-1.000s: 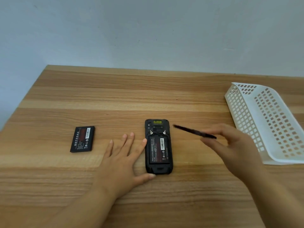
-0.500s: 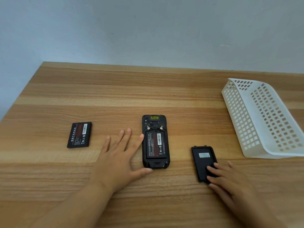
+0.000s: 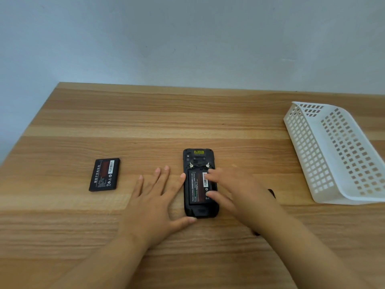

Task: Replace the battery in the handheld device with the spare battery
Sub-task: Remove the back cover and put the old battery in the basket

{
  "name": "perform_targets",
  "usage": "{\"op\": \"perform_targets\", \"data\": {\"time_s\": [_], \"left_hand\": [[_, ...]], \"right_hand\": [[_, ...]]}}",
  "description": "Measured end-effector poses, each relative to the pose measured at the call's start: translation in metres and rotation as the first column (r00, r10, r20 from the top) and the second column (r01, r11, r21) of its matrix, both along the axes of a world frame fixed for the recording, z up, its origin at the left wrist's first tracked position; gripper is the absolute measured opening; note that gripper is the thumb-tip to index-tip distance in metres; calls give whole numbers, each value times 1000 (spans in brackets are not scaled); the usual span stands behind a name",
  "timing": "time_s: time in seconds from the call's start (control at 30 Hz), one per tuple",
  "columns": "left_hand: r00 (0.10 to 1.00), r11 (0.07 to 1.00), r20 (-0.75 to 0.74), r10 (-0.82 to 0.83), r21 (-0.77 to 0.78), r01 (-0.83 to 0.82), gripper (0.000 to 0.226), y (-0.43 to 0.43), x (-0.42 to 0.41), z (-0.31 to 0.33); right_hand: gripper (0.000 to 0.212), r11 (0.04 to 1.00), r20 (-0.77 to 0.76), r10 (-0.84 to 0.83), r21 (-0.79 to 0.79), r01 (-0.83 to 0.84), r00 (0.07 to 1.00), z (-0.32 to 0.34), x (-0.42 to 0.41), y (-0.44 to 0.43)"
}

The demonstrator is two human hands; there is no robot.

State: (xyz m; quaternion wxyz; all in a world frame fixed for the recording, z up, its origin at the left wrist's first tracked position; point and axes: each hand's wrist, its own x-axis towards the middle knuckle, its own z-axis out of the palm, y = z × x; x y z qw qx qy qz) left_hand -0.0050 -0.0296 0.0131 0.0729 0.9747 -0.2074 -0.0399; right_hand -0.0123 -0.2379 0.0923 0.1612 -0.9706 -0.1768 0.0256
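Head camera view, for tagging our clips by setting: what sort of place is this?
Probably a plain indoor desk or workbench: a bare wood-grain table against a blank pale wall, with only a white perforated basket and a handheld device under repair.

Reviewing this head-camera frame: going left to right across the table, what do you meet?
Spare battery → left hand, flat on the table → handheld device, back open with its battery inside → right hand, fingers on that battery → white basket.
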Motion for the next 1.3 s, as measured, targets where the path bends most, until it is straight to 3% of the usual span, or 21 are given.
{"op": "perform_targets", "data": {"time_s": [0.1,0.43,0.6,0.7,0.8,1.3], "left_hand": [[1000,1000,4,-3,6,3,90,0,0,1],[1000,1000,-11,-6,-4,6,90,0,0,2],[1000,1000,-17,-10,4,10,91,0,0,1],[1000,1000,-17,-13,3,13,91,0,0,1],[1000,1000,-17,-13,6,13,91,1,1,0],[1000,1000,-20,-5,10,5,90,1,0,1]], "right_hand": [[56,989,-164,90,-104,-108,982,-7,11,10],[65,988,-245,98,-92,-123,965,-16,15,7],[63,985,-191,111,-110,-134,975,-21,15,6],[60,972,-48,144,-180,-150,988,-25,13,6],[61,973,-125,140,-168,-160,982,-27,12,7],[52,945,1,191,-271,-184,982,-41,7,4]]}}
